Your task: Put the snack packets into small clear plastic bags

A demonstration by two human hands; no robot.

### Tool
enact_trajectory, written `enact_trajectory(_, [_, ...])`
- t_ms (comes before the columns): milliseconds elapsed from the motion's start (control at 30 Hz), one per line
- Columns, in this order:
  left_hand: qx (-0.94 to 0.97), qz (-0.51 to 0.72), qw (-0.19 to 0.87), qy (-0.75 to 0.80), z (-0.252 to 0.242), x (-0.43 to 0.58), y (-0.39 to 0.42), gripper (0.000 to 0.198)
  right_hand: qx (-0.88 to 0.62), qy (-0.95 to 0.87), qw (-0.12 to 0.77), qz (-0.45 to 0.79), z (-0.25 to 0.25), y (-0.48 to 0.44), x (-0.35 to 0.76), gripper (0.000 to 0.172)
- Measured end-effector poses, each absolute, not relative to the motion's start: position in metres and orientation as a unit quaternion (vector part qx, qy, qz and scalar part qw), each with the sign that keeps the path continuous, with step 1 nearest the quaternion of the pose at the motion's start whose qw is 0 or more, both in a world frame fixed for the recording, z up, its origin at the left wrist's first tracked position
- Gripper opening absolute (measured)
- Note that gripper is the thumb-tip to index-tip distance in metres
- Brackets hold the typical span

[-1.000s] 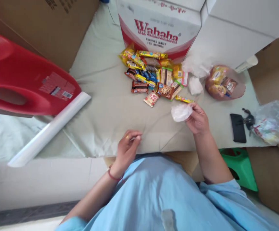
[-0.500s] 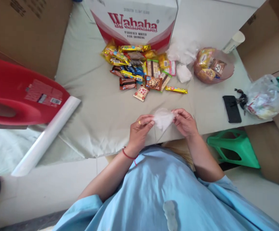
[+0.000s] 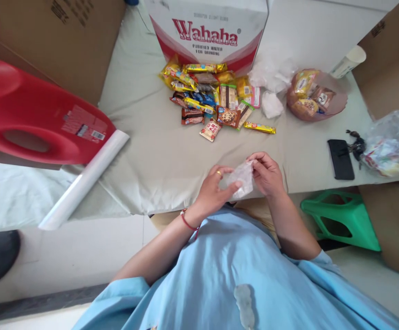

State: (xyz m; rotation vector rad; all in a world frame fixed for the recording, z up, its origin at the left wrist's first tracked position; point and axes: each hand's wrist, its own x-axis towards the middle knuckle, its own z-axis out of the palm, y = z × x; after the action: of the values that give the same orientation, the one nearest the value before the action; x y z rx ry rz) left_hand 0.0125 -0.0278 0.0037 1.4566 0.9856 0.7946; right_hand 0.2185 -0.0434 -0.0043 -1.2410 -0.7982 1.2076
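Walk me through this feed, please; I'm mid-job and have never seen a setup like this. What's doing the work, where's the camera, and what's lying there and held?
There is no machine here: you see a person's own bare left hand and right hand. The only view comes from a camera worn on that person's head, looking forward and down.

Both hands hold a thin, see-through plastic piece, perhaps a small bag; the right fingertips pinch its upper edge.

On the cloth-covered table, wrapped snacks lie heaped before a Wahaha water box. Toward the right are a pinkish bowl with more packets and a black phone. At the left, a white roll lies beside a red container.
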Motion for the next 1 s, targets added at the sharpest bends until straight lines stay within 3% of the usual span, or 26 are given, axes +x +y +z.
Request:
enact_trajectory(233, [0.528,0.394,0.628,0.414,0.002,0.027,-0.023,0.033,-0.575,-0.429,0.527,0.455,0.0,-0.049,0.244,0.031])
enact_trajectory(433, [0.491,0.468,0.614,0.404,0.002,0.038,-0.022,0.037,-0.456,-0.354,0.517,0.632,-0.001,-0.057,0.234,0.066])
enact_trajectory(533, [0.478,0.473,0.593,0.442,-0.001,0.036,-0.016,0.036,-0.45,-0.336,0.472,0.68,-0.005,-0.062,0.229,0.053])
enact_trajectory(633, [0.495,0.427,0.587,0.478,-0.003,0.026,-0.007,0.036,-0.503,-0.324,0.47,0.649,-0.009,-0.061,0.235,0.038])
enact_trajectory(800, [0.492,0.395,0.585,0.51,-0.003,0.014,0.002,0.031,-0.582,-0.376,0.429,0.579,-0.011,-0.052,0.246,0.04])
enact_trajectory(1000, [0.261,0.399,0.746,0.465,-0.008,0.002,0.002,0.043,-0.63,-0.346,0.481,0.502,-0.013,-0.045,0.238,0.04])
